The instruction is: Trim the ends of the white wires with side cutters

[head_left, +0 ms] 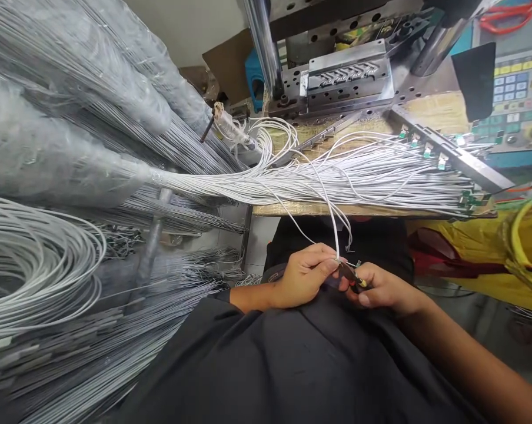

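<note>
My left hand (303,274) is closed in a pinch on the ends of a few thin white cables (332,221) that hang down from the bench. My right hand (383,288) is closed around a small dark tool or connector piece (352,277) with a yellowish tip, held against the cable ends. Both hands meet over my lap, above my dark garment. What exactly sits between the fingers is too small to make out.
A wide bundle of white cables (358,176) with green-tipped connectors lies across a wooden bench (363,209). Behind it stands a metal mould block (348,76) with steel columns and a control panel (517,82). Big wrapped cable bundles (72,135) fill the left. Yellow fabric (478,259) lies at the right.
</note>
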Demonstrator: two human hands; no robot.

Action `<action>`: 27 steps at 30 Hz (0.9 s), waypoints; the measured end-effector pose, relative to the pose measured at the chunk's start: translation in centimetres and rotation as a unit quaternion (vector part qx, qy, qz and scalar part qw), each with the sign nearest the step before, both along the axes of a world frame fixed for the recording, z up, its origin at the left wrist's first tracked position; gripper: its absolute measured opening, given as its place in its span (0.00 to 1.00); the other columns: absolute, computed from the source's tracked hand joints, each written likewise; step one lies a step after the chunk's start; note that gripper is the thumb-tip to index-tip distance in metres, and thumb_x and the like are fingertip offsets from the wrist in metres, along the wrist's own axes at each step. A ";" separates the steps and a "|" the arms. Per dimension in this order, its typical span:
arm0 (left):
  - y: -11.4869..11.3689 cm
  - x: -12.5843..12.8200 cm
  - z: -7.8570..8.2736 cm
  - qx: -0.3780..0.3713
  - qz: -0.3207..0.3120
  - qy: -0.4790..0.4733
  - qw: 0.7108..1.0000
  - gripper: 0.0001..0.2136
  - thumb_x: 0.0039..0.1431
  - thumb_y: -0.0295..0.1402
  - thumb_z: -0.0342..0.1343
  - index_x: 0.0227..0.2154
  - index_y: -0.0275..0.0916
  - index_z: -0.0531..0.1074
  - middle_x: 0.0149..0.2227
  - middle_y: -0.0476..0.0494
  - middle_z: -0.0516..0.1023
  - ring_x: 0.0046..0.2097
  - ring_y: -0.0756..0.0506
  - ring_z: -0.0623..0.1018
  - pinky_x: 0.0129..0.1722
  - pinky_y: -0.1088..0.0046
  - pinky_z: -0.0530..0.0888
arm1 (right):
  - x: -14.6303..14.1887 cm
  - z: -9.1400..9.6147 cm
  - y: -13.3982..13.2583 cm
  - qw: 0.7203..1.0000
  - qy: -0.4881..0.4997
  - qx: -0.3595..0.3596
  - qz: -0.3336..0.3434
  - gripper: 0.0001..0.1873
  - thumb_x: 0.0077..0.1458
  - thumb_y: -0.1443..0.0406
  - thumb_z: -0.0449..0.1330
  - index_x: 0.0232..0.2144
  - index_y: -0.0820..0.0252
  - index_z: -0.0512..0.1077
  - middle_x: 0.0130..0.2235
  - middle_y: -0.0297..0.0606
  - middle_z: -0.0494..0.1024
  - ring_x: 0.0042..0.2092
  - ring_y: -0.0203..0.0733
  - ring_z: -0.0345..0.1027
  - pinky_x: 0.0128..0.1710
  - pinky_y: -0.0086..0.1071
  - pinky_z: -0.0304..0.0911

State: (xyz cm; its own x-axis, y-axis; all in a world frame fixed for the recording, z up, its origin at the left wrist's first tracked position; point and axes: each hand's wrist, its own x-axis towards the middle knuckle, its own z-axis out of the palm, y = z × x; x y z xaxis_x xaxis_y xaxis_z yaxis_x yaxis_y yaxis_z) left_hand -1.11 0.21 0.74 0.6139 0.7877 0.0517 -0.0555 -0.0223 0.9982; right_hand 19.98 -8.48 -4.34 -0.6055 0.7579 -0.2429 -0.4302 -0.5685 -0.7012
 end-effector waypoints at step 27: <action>-0.3 -0.6 -1.8 0.302 0.112 0.023 0.946 0.05 0.68 0.25 0.62 0.44 0.35 0.81 0.42 0.38 0.86 0.42 0.47 0.85 0.42 0.71 0.84 | 1.9 6.5 -2.1 0.642 -0.615 0.429 -0.159 0.22 0.64 0.69 0.65 0.59 0.59 0.74 0.42 0.36 0.81 0.38 0.39 0.77 0.39 0.31 0.71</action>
State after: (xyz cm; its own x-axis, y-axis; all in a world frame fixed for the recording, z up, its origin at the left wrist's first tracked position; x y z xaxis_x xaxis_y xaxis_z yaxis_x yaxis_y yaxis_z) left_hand -1.68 -0.07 -1.05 0.4470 0.7340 0.5113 0.0613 -0.5954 0.8011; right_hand 21.84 -10.55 2.17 -0.1370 0.9703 0.1994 0.7506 0.2330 -0.6183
